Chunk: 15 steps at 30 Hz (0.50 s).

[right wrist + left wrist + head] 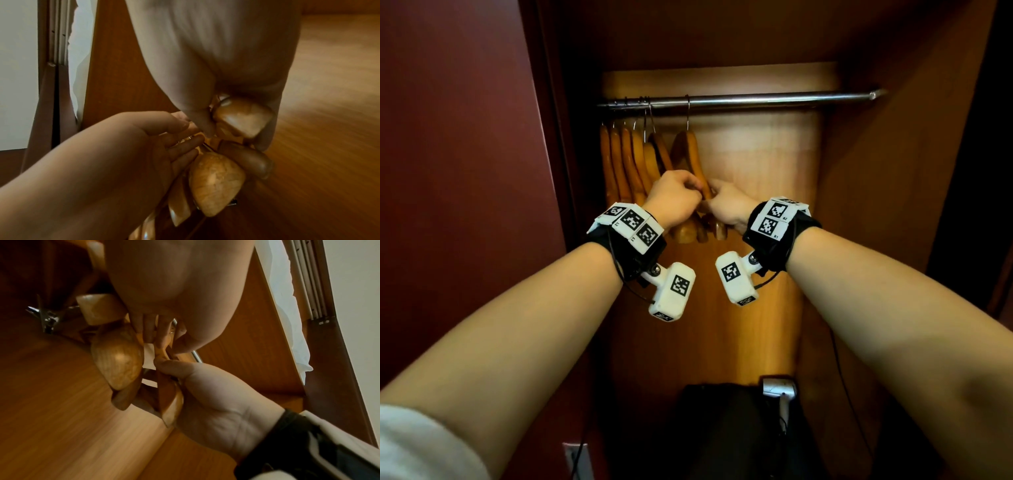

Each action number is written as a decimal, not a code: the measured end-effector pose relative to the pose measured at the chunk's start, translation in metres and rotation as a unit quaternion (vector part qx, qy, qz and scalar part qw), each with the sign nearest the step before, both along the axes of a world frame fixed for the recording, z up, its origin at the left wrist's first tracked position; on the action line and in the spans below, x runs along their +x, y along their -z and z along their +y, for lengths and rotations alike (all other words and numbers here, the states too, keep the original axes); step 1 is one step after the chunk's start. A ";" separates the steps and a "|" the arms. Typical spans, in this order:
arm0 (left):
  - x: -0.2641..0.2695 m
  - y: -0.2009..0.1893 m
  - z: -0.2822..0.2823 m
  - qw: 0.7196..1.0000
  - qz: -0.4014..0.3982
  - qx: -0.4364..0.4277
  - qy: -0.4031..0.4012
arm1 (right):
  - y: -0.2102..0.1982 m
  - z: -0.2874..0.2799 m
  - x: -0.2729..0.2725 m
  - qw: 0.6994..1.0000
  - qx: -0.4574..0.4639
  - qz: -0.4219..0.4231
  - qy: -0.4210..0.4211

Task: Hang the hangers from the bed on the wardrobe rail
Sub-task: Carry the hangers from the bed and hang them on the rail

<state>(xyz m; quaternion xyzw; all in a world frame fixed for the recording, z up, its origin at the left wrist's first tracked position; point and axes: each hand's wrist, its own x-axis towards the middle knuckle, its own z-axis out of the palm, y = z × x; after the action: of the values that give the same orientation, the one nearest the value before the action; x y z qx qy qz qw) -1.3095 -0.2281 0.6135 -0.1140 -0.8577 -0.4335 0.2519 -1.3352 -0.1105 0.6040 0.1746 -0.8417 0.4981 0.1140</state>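
Both hands on rightmost hanger (693, 161) at rail's (756, 98) left end.
Left hand (674, 198) and right hand (726, 205) pinch its arm; steady it, then slide toward the bunch.

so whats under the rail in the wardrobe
Wooden hangers hang bunched at the left end of the rail, hooks over it. Both hands, left and right, grip the rightmost hangers and cover their lower arms. Below sit a dark bag and a hairdryer.

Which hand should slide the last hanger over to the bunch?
Probably right. The right hand sits on the hanger's free side and could push it; the left hand is between it and the bunch.
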 end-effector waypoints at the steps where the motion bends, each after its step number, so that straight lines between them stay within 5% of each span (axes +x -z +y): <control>1: 0.001 0.001 0.000 1.000 -0.002 -0.003 0.004 | 0.001 0.000 0.001 1.000 -0.001 -0.002 0.001; 15: 0.017 0.025 0.023 0.996 0.031 -0.047 0.062 | 0.033 0.026 0.042 0.995 -0.034 -0.059 0.069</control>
<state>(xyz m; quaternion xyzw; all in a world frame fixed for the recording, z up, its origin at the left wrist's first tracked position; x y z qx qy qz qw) -1.2929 -0.2049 0.5884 -0.1927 -0.8601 -0.4036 0.2454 -1.2935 -0.0842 0.5708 0.0826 -0.8397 0.5266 0.1039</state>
